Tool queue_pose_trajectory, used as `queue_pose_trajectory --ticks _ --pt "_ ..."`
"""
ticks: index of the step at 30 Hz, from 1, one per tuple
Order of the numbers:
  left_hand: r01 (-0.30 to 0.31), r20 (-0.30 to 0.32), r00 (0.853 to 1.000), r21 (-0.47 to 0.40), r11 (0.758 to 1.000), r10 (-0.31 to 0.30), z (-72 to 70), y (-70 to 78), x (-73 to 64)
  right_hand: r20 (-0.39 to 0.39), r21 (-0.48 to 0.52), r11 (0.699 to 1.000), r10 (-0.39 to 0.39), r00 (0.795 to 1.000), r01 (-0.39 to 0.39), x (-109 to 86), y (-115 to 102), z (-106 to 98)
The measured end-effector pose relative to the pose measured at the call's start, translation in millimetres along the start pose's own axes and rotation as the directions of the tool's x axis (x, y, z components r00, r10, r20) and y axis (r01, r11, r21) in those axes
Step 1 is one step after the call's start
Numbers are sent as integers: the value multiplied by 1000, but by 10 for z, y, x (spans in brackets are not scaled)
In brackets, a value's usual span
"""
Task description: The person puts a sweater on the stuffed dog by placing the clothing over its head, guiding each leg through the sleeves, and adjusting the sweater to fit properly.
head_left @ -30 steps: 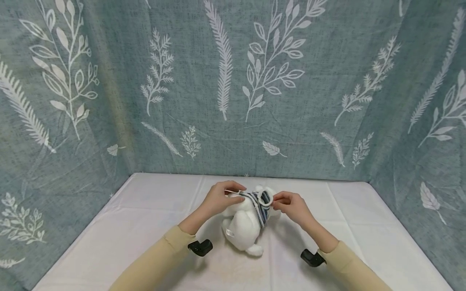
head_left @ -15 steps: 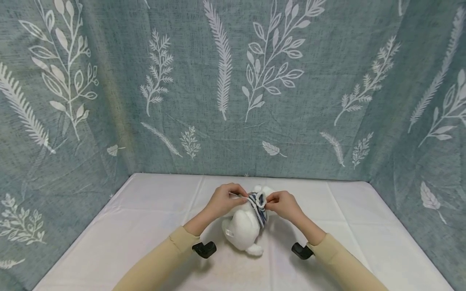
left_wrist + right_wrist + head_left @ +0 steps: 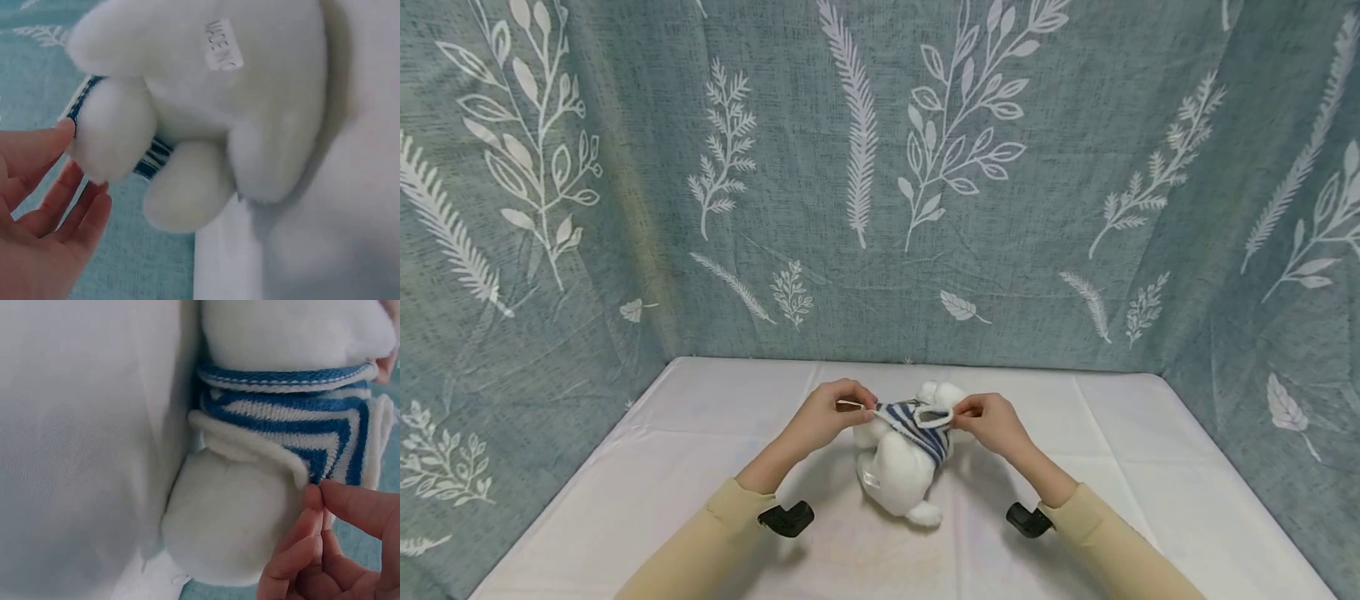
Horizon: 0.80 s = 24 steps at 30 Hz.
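A white plush toy (image 3: pixel 901 477) lies on the table, its head end away from me and a white label (image 3: pixel 222 45) showing on its rear. Round its body is a blue-and-white striped knitted sweater (image 3: pixel 917 423). My left hand (image 3: pixel 831 418) pinches the sweater's left edge between thumb and fingers, drawing it out along the toy's back. On the other side, my right hand (image 3: pixel 996 421) pinches the knit near a white-rimmed opening (image 3: pixel 934 415), thumb against fingertips. The right wrist view shows the toy's rounded white limb (image 3: pixel 231 519) beside that pinch.
A white cloth covers the table (image 3: pixel 1060 467). Blue-green curtains (image 3: pixel 880 208) with white leaf prints stand behind it and on both sides. A black wrist camera (image 3: pixel 787 518) hangs under the left sleeve, and another camera (image 3: pixel 1028 520) under the right.
My left hand has moved left with the sweater's edge, spreading the knit over more of the toy's back. My right hand moved left at first, then stayed nearly still. The toy has barely moved.
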<state>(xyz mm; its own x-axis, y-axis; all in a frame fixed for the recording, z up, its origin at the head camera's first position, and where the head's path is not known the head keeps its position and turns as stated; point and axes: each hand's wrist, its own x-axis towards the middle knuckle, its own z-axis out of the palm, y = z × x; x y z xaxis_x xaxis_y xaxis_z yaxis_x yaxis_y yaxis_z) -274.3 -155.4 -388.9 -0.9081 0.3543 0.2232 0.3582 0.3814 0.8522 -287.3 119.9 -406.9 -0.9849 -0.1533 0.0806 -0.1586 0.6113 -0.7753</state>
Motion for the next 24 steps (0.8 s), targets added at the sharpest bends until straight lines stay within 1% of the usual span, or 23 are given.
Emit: queue_pose_trajectory --ticks 4,8,12,14,16,18,21,24 --pt "58 -48 997 11 998 -58 -8 -42 -55 -11 -15 1000 -12 1000 12 8 10 6" --pt "95 -66 993 7 995 -94 29 -63 -68 -1 -10 1000 4 1000 -4 9 10 24" --pt "71 -41 997 2 997 -71 52 -12 -45 21 -14 1000 4 1000 -4 -5 -5 19" --pt "52 -19 998 2 999 -52 60 21 -19 29 -22 1000 -9 1000 10 -15 -21 -2" --pt "42 -13 999 -12 999 -42 69 62 10 30 -16 1000 -24 999 24 -27 -46 -38" --pt "50 -38 998 -28 998 -51 78 95 37 24 -3 999 -51 998 52 -35 -67 -85" --pt "61 -109 992 -48 997 -66 96 133 67 4 41 994 -103 995 102 -45 -115 -168" --pt "51 -170 984 -42 998 -57 121 152 88 5 86 981 -173 985 172 -57 -172 -246"
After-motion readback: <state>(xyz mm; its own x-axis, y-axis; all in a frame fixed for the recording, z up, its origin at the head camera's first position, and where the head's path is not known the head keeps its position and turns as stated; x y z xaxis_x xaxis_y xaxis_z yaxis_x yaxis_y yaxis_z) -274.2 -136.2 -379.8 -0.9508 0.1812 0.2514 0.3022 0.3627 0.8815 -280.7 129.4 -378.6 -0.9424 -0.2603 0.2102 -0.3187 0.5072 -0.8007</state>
